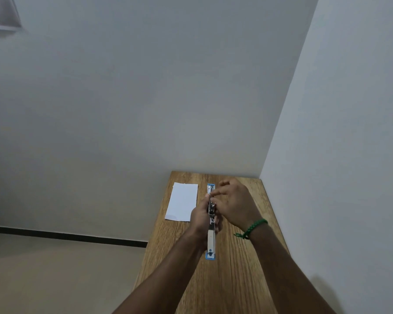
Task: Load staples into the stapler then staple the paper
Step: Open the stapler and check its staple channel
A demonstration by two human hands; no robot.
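1. The stapler (pixel 211 239) lies folded open on the worktop (pixel 236 279). My left hand (pixel 201 219) is wrapped round the stapler's middle, with the fingers curled tight on it.
2. My right hand (pixel 235 205) is over the far part of the stapler. Its thumb and first finger pinch together right on the open tray. Staples are tiny, so I cannot tell if any sit between those fingers.
3. The paper (pixel 183 201) lies flat just left of the stapler and does not touch it. I think it is not stapled yet.
4. If I tip the strip of staples, it may miss the tray. Then it could drop beside the stapler or snap into bits.
5. If my left fingers slip, the stapler could rock or snap shut on my right fingers. That would hurt.
6. If the staples sit crooked in the tray, the stapler may jam when I press it on the paper.
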